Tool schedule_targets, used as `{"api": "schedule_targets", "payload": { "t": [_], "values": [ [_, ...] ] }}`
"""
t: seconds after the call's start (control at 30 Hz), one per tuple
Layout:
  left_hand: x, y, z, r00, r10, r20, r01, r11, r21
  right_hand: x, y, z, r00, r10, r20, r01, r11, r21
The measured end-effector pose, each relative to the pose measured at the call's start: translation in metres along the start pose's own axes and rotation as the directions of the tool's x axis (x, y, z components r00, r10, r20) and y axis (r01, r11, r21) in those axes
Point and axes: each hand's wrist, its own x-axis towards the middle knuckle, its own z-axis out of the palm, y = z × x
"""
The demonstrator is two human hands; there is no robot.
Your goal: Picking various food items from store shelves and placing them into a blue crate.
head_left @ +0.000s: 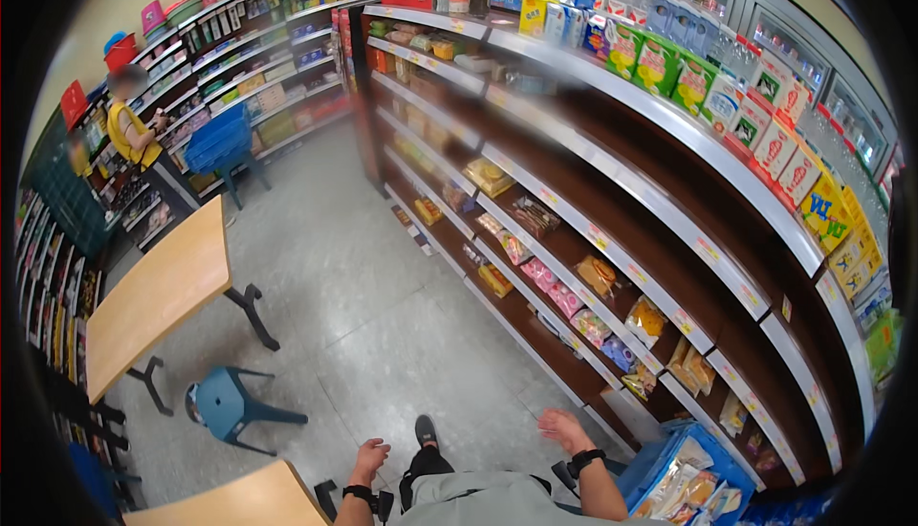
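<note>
My left hand [371,458] hangs in the air over the floor, holding nothing, with its fingers loosely bent. On the other side, my right hand [564,430] is held out near the lower shelves, also with nothing in it. A blue plastic crate [640,463] of packaged bread [685,486] is beside my right forearm. Ahead and to the right runs a shelving unit [645,189] with several bare stretches. Its lower levels carry a bagged loaf [599,275], pink packets [551,286] and a yellow-wrapped pack [495,280]. Neither hand touches these goods.
Wooden-topped tables [168,296] [237,497] and a blue-green stool [226,402] stand on the left. Farther off, a person in a yellow vest [128,135] is near another blue crate [219,140]. Drink cartons [656,60] line the shelf top, before glass-door refrigerators [785,35].
</note>
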Motion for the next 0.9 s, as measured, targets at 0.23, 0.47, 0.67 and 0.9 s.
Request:
{"api": "schedule_targets", "payload": {
  "t": [0.23,0.47,0.67,0.9],
  "values": [
    [0.11,0.071,-0.082,0.995,0.1,0.027,-0.101,0.994,0.033,0.02,-0.056,0.114,0.994,-0.104,0.044,0.105,0.994,-0.02],
    [0.162,0.172,-0.089,0.966,0.254,0.051,-0.255,0.967,0.008,0.029,-0.091,0.167,1.0,0.002,-0.012,-0.004,0.983,-0.182],
    [0.182,0.229,-0.04,0.953,0.229,0.201,-0.223,0.973,-0.05,0.081,-0.129,0.17,0.999,-0.035,0.0,0.035,0.988,-0.154],
    [0.209,0.377,0.024,0.849,0.434,0.3,-0.453,0.891,-0.007,0.154,-0.23,0.178,0.969,-0.245,-0.002,0.243,0.961,-0.132]
  ]
}}
